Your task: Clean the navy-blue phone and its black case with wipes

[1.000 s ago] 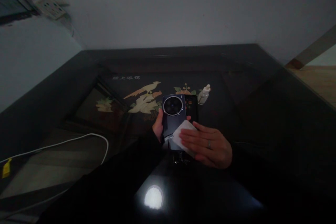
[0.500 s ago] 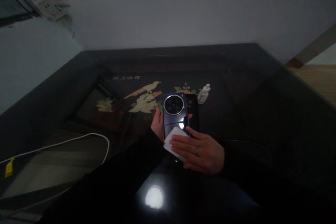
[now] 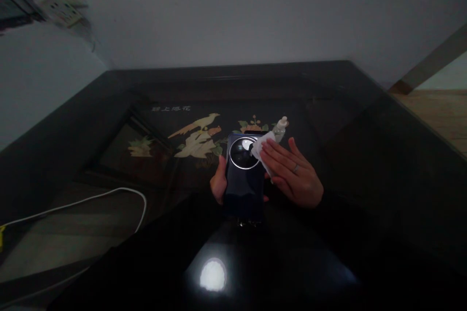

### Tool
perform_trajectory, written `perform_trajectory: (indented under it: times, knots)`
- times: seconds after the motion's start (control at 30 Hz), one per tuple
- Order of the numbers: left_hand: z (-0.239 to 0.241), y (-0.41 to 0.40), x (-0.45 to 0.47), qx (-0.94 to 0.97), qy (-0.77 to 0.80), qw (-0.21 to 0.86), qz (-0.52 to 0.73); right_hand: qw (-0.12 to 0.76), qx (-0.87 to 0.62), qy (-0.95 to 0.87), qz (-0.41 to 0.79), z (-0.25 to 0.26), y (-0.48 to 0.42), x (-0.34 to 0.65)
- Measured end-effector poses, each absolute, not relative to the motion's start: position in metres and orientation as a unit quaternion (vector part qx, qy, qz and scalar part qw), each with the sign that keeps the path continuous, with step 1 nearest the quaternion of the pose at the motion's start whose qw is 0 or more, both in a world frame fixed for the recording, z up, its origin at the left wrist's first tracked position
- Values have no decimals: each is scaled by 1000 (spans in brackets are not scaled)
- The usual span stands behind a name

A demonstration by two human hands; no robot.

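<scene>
Squarely under pressed-together right hand (image 3: pixel 295 177) fingers (image 3: pixel 273 153), white wipe (image 3: pixel 260 145) on phone (image 3: pixel 243 189) camera ring (image 3: pixel 239 154), left hand (image 3: pixel 219 185) clasping phone edges.

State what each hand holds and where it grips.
Left hand grips the dark phone by its side edges, around mid-length. Right hand presses a white wipe against the phone's round camera ring.

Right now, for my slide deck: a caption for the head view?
Left hand holds a dark phone; right hand presses a white wipe on its camera ring.
</scene>
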State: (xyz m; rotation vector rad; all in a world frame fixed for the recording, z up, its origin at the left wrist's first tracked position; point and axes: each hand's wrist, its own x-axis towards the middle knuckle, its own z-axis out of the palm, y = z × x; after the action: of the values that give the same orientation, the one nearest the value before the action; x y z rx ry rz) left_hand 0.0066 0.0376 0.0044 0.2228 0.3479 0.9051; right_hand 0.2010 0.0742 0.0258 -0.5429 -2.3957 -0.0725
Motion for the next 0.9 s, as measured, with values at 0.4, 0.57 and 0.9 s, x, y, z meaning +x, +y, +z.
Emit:
perform_trajectory:
  times: [0.4, 0.57, 0.9]
  knots:
    - [2, 29, 10, 195, 121, 885, 405, 335, -216, -909, 118, 48, 80, 204]
    - [5, 23, 15, 202, 158, 877, 406, 305, -174, -924, 155, 52, 82, 202]
    - [4, 23, 14, 203, 164, 892, 368, 284, -153, -935, 146, 54, 86, 201]
